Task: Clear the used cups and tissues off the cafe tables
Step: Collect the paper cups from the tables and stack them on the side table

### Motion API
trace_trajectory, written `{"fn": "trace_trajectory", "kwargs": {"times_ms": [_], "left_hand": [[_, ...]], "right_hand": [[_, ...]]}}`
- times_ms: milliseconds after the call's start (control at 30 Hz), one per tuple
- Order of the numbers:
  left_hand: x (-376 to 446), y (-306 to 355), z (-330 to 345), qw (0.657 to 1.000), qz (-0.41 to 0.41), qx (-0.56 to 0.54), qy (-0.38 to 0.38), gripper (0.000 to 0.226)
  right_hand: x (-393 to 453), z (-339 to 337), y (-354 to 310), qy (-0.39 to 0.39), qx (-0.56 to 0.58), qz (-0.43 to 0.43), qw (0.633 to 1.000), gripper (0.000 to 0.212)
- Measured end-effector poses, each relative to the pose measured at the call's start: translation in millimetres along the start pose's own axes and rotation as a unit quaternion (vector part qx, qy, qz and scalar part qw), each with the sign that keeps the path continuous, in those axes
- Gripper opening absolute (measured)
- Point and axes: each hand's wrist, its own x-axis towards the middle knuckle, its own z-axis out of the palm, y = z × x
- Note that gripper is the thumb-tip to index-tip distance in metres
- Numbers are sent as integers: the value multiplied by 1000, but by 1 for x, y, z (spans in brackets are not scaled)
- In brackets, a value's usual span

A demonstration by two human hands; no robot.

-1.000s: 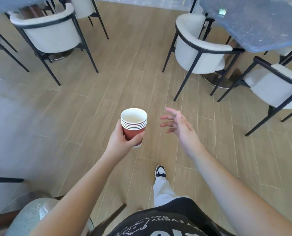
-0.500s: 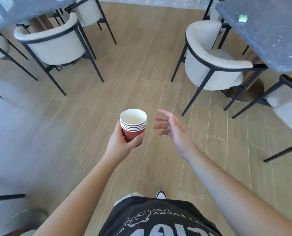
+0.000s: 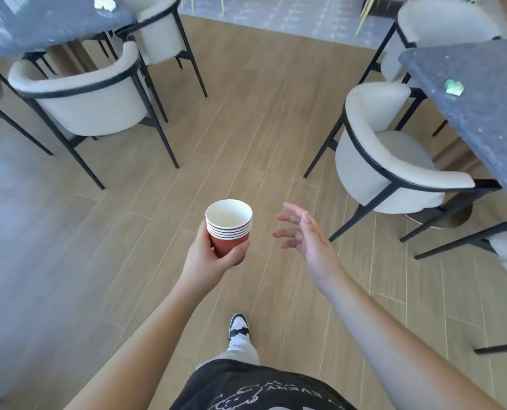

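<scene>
Left hand [image 3: 209, 257] wraps stack of red cups [image 3: 228, 224], base hidden by fingers. Right hand [image 3: 308, 241] empty, fingers spread. Crumpled tissue [image 3: 104, 2] on left table [image 3: 39, 25], cut off at top; green scrap [image 3: 454, 87] on right table [image 3: 483, 113], blurred.

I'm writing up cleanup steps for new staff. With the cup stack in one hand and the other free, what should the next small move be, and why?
Probably step toward the right table and pick up the crumpled green scrap with the free right hand. The left hand is busy holding the cup stack, and the tissue on the left table lies farther off.
</scene>
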Motion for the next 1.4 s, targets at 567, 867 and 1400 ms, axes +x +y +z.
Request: {"fn": "trace_trajectory", "kwargs": {"times_ms": [567,867,1400], "left_hand": [[283,80,4,999,44,5,3,70],[408,127,50,998,28,25,51,68],[633,194,25,993,76,17,86,70]], "right_hand": [[271,-20,-79,12,8,-43,999,54],[415,-83,-125,-31,13,-66,997,49],[646,-73,-200,-52,-5,-105,993,45]]}}
